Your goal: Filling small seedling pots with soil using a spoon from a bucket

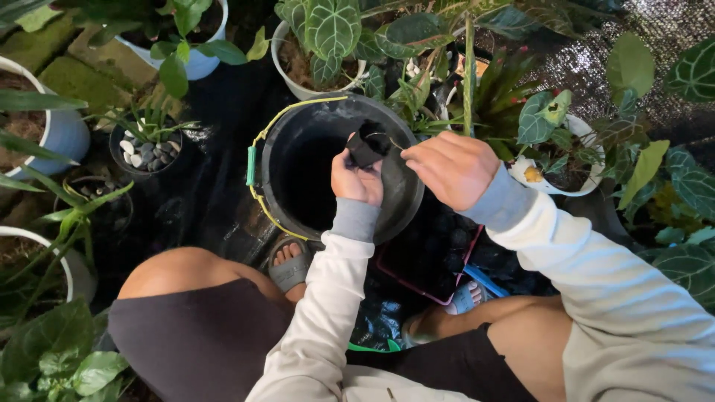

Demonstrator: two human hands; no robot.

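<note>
The left hand [356,179] grasps a small black plastic nursery pot [366,147] in its fingers, over the big black plastic bucket [298,175]; the right hand [452,167] is curled, fingertips pinched at the pot's rim; leafy potted plants [328,33] crowd around.

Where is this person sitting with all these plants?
Probably a home garden or small plant nursery. Potted plants such as a white pot of veined leaves crowd round, and the left hand and right hand hold a small black pot over a black bucket.

2 hands [402,167] over black bucket [298,179]
</note>
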